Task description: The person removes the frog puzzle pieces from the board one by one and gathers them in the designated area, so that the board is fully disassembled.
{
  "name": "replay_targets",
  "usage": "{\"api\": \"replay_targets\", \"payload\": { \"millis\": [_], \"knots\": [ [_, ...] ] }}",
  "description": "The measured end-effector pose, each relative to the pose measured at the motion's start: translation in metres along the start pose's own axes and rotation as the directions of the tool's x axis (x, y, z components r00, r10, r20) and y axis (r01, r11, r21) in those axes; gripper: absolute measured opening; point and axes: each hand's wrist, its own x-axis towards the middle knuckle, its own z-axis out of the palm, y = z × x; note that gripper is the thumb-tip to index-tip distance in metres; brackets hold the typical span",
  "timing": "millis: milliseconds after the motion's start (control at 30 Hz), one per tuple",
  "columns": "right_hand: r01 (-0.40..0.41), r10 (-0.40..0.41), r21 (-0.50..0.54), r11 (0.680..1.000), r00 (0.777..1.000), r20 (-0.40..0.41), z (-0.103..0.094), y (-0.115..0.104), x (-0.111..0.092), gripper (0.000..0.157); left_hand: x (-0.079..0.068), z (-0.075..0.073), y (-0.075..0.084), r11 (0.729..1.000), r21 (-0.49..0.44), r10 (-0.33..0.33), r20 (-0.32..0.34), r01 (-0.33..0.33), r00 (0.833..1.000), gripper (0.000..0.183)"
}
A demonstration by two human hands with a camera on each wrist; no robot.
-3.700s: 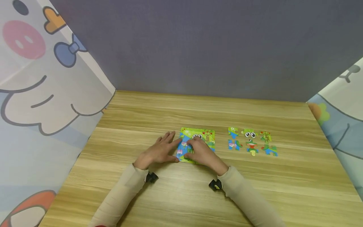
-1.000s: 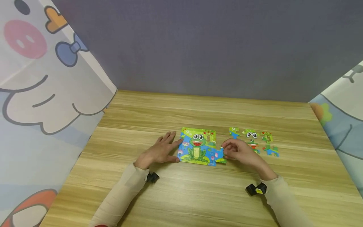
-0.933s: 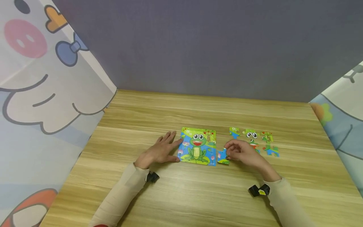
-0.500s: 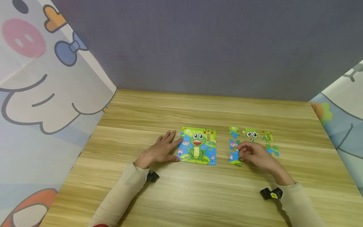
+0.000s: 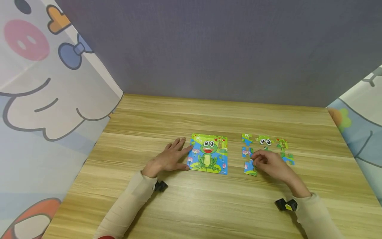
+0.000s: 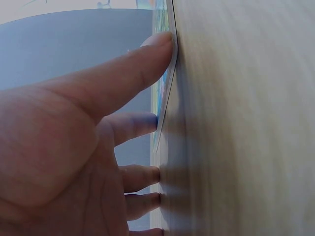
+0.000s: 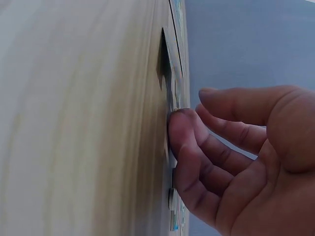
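Observation:
My left hand [image 5: 167, 160] lies on the table with fingers spread. Its thumb and index finger touch the left edge of a square frog puzzle board [image 5: 208, 153]; the left wrist view shows the thumb on the board's rim [image 6: 171, 73]. To the right, my right hand [image 5: 272, 165] has its fingers curled at the edge of a blue and green puzzle piece [image 5: 249, 168] with a pink flower. Seen edge-on in the right wrist view, that piece [image 7: 170, 59] tilts close over the table, its right part hidden by the fingers.
Several loose pieces lie in rows beyond my right hand: a flower piece [image 5: 246, 152], a blue-green corner [image 5: 247, 138], a frog-eyes piece [image 5: 265, 140] and a tree piece [image 5: 282, 144]. A grey panel [image 5: 221, 49] stands behind the wooden table [image 5: 185, 205].
My right hand has left the board and carried the flower-corner piece right, setting it below the loose left column; it shifts slightly right lately. The left hand has stayed at the board.

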Motion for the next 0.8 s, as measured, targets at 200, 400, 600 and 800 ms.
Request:
{"api": "replay_targets", "payload": {
  "millis": [200, 400, 600, 800],
  "knots": [
    [0.028, -0.029, -0.021, 0.999, 1.000, -0.005, -0.002, -0.001, -0.002, 0.015, 0.000, 0.000, 0.000, 1.000, -0.005, -0.006, 0.005, 0.006, 1.000, 0.083],
    [0.040, -0.041, -0.032, 0.999, 0.999, -0.028, -0.006, -0.005, 0.000, 0.014, 0.000, -0.001, 0.000, 1.000, -0.005, -0.008, 0.009, 0.008, 1.000, 0.082],
    [0.069, -0.075, -0.081, 0.994, 0.995, -0.069, -0.009, -0.018, 0.011, 0.015, 0.000, 0.000, 0.000, 1.000, -0.003, -0.004, 0.007, 0.004, 1.000, 0.083],
    [0.119, -0.121, -0.041, 0.992, 0.992, -0.044, -0.001, -0.036, 0.027, 0.016, -0.001, 0.001, 0.000, 1.000, -0.016, 0.000, 0.004, 0.000, 1.000, 0.082]
  ]
}}
